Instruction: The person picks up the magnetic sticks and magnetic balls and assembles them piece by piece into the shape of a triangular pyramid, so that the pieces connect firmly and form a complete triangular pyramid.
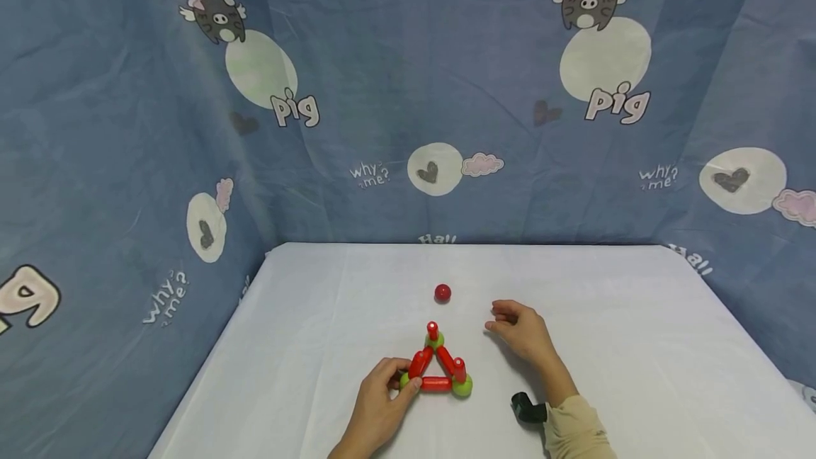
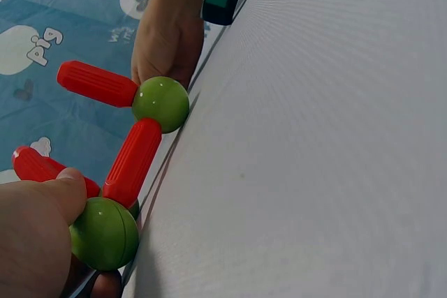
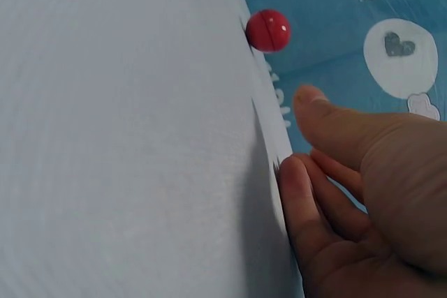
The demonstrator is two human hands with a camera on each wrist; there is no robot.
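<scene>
On the white tabletop lies a triangle of red magnetic rods [image 1: 436, 384] joined by green balls [image 1: 462, 386]. Short red rods stand up from its corners, including one on the far green ball [image 1: 436, 343]. My left hand [image 1: 376, 402] pinches the near left corner, thumb and fingers about the green ball [image 2: 105, 235] there. To the right of the triangle, my right hand [image 1: 524, 333] hovers with loosely bent fingers, holding nothing. A single red ball [image 1: 443, 293] sits beyond the triangle. In the right wrist view the red ball [image 3: 268, 31] is apart from my thumb.
The table [image 1: 650, 346] has a white cover. Behind it and at the left hangs a blue patterned cloth [image 1: 382, 91]. A dark wrist camera [image 1: 528, 409] sits at my right wrist, beside the sleeve [image 1: 576, 429].
</scene>
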